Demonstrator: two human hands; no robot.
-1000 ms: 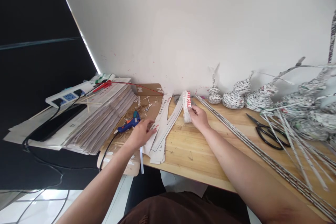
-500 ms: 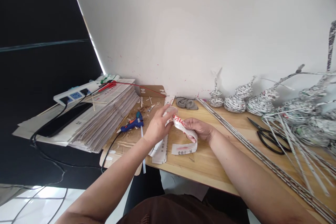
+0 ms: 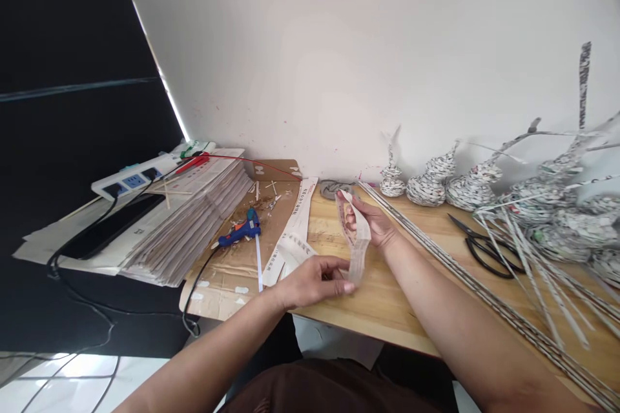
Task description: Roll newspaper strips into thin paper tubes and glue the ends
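Ppr strip point(image 3: 360, 251) in R grip point(image 3: 376, 224)

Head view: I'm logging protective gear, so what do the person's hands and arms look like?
The left hand and right hand are bare, with no gloves, rings or bracelets visible. The forearms show no sleeves or watch. A dark brown garment shows between them.
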